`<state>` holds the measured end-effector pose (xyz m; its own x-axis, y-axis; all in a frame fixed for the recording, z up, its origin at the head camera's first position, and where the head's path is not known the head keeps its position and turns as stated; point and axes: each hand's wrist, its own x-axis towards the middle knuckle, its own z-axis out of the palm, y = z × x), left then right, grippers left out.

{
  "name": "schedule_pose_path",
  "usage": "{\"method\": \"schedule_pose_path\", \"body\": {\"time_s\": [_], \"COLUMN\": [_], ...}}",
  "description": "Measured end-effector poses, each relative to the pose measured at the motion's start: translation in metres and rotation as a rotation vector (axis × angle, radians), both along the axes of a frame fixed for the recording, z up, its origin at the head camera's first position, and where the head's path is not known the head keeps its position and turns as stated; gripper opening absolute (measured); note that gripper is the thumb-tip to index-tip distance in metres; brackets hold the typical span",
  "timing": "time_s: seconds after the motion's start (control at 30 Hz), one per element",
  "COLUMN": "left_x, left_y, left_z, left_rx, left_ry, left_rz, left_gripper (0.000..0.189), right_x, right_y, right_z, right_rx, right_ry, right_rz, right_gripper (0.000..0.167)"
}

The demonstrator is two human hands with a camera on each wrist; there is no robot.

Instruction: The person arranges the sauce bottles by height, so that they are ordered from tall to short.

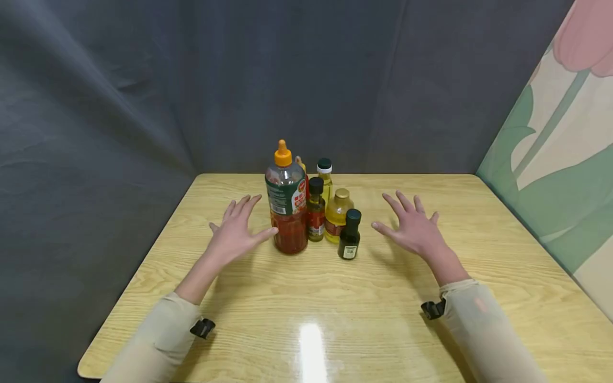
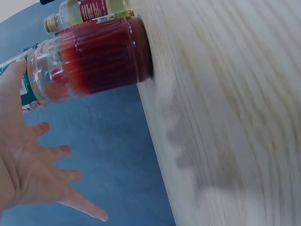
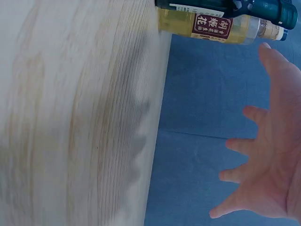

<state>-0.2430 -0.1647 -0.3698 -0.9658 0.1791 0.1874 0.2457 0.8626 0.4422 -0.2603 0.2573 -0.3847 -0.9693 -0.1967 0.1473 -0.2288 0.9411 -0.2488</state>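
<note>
In the head view my left hand (image 1: pixel 234 234) hovers over the table with fingers spread, its thumb beside a large red sauce bottle (image 1: pixel 290 229) with an orange nozzle cap. On the other side my right hand (image 1: pixel 412 229) is also spread above the wood, holding nothing. Nearest to it stands a small dark bottle (image 1: pixel 350 236) with a dark green cap. Behind that are a gold-capped bottle of yellow liquid (image 1: pixel 337 213) and a slim black-capped bottle (image 1: pixel 316 210) with a red label. A green-capped oil bottle (image 1: pixel 325 175) rises at the back, and another bottle is mostly hidden by the sauce bottle.
The bottles stand in a close cluster on a light wooden table (image 1: pixel 278 308). A dark blue-grey cloth (image 1: pixel 297 85) hangs behind the table and down its left side. To the right is a panel with a flower pattern (image 1: pixel 565 138).
</note>
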Motion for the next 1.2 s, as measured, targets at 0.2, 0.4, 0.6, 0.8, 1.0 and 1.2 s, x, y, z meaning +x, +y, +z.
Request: {"method": "schedule_pose_path", "body": {"time_s": [0.2, 0.4, 0.6, 0.8, 1.0, 1.2], "left_x": [-0.002, -0.007, -0.009, -0.015, -0.017, -0.02], "left_y": [0.013, 0.021, 0.026, 0.034, 0.043, 0.05], "left_z": [-0.003, -0.006, -0.009, -0.014, -0.018, -0.022], "left_rx": [0.067, 0.142, 0.188, 0.301, 0.427, 0.482], "left_ry": [-0.018, -0.018, -0.046, -0.051, -0.079, -0.079], "left_rz": [-0.011, -0.014, -0.005, -0.036, -0.026, -0.007], "left_gripper": [0.102, 0.102, 0.107, 0.106, 0.101, 0.096], "right_x": [0.0, -0.003, -0.004, -0.003, -0.003, -0.002], "right_y": [-0.002, -0.005, -0.009, -0.009, -0.008, -0.008], "right_z": [-0.003, -0.008, -0.011, -0.011, -0.015, -0.015], "right_rx": [-0.071, -0.103, -0.108, -0.107, -0.107, -0.112], "right_ry": [0.081, 0.122, 0.102, 0.103, 0.098, 0.099], "right_rz": [0.007, 0.028, 0.038, 0.034, 0.034, 0.032], "right_gripper": [0.083, 0.078, 0.078, 0.077, 0.077, 0.076]}}
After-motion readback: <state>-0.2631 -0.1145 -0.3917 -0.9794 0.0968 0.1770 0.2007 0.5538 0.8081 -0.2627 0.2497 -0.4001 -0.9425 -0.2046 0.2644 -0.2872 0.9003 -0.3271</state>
